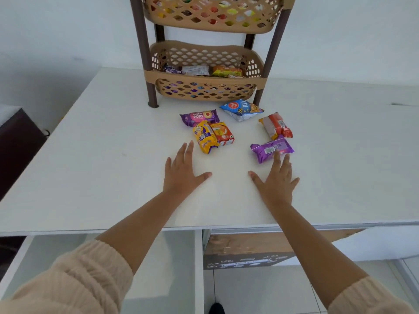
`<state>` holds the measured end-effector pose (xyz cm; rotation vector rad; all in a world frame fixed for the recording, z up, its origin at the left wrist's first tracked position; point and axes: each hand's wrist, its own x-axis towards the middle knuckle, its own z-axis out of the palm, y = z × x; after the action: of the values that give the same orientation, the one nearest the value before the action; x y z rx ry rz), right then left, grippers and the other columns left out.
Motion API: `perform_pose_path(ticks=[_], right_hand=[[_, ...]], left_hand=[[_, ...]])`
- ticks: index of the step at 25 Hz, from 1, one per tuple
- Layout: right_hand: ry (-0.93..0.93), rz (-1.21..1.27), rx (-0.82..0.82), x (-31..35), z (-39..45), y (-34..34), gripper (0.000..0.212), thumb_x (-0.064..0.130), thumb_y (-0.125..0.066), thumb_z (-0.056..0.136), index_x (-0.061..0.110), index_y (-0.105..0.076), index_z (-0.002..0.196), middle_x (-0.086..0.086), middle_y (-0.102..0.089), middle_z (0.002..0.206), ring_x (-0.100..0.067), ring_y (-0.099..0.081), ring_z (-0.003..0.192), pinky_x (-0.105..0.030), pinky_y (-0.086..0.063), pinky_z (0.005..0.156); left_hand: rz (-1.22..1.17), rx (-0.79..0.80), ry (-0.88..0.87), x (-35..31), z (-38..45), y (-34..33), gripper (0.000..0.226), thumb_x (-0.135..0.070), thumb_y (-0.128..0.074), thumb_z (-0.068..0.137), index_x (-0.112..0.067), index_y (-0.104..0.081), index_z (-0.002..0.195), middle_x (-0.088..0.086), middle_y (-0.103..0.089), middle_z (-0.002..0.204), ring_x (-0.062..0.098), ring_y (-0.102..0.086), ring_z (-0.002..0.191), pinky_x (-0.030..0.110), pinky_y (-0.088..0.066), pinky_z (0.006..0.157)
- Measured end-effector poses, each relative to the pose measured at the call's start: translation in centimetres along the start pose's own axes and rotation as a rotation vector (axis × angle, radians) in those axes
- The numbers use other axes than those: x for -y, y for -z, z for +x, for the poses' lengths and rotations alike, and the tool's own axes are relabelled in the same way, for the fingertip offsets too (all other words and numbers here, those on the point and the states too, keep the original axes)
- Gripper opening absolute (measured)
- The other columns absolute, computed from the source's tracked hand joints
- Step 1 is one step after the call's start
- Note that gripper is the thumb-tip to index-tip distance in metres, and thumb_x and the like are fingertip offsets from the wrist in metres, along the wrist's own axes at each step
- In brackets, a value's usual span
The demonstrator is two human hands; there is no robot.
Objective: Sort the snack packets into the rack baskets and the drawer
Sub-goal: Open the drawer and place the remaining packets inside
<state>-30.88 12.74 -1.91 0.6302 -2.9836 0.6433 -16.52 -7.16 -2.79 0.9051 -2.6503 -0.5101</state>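
Several snack packets lie loose on the white table [90, 168] in front of a tan rack. A purple POPS packet [199, 117], a yellow packet [205, 137] and an orange-red packet [223, 133] cluster together. A blue packet [241, 109] lies near the rack's right leg. An orange-red packet [275, 125] and a purple packet [271, 148] lie to the right. My left hand [183, 175] rests flat, fingers spread, just below the yellow packet. My right hand [275, 180] lies flat too, its fingertips at the purple packet's lower edge.
The rack's lower basket [204, 80] holds a few packets; the upper basket [210, 23] is full of colourful ones. An open white drawer [158, 268] shows below the table's front edge, beside a brown box [244, 250]. A dark piece of furniture [15, 143] stands at the left.
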Motion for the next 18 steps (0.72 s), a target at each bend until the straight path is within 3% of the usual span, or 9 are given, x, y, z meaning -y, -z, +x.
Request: perform_pose_path(ticks=[5, 11, 15, 18], right_hand=[[-0.045, 0.047, -0.058, 0.1, 3.5, -0.6, 0.112, 0.072, -0.058, 0.066, 0.024, 0.003, 0.147, -0.012, 0.0, 0.157, -0.033, -0.006, 0.144, -0.062, -0.013, 0.109], [-0.086, 0.119, -0.077, -0.2, 5.5, -0.5, 0.119, 0.074, -0.063, 0.059, 0.029, 0.003, 0.146, -0.011, -0.005, 0.157, -0.031, -0.007, 0.144, -0.062, -0.007, 0.109], [-0.073, 0.097, -0.081, -0.2, 5.7, -0.9, 0.098, 0.07, -0.065, 0.061, 0.033, -0.021, 0.14, -0.012, -0.012, 0.155, -0.033, -0.017, 0.142, -0.062, -0.005, 0.109], [-0.055, 0.154, -0.145, -0.2, 5.6, -0.9, 0.081, 0.061, -0.068, 0.063, 0.029, -0.034, 0.129, -0.011, -0.03, 0.147, -0.031, -0.03, 0.136, -0.062, -0.009, 0.109]], left_hand=[[-0.031, -0.013, -0.046, 0.2, 4.8, -0.3, 0.111, -0.065, -0.063, 0.067, -0.017, -0.002, 0.146, 0.005, -0.011, 0.156, 0.021, -0.017, 0.142, 0.047, -0.024, 0.113], [-0.005, 0.042, -0.064, 0.5, 7.8, -0.5, 0.116, -0.069, -0.063, 0.063, -0.017, -0.001, 0.146, 0.007, -0.013, 0.156, 0.024, -0.018, 0.142, 0.049, -0.025, 0.112], [0.002, 0.021, -0.091, 0.7, 7.9, -0.7, 0.108, -0.065, -0.064, 0.068, -0.015, -0.008, 0.145, 0.01, -0.026, 0.151, 0.027, -0.03, 0.137, 0.05, -0.032, 0.108], [-0.009, -0.057, -0.146, 0.8, 7.6, -0.7, 0.097, -0.055, -0.068, 0.071, -0.019, -0.016, 0.144, 0.013, -0.037, 0.141, 0.029, -0.042, 0.126, 0.047, -0.041, 0.1]])
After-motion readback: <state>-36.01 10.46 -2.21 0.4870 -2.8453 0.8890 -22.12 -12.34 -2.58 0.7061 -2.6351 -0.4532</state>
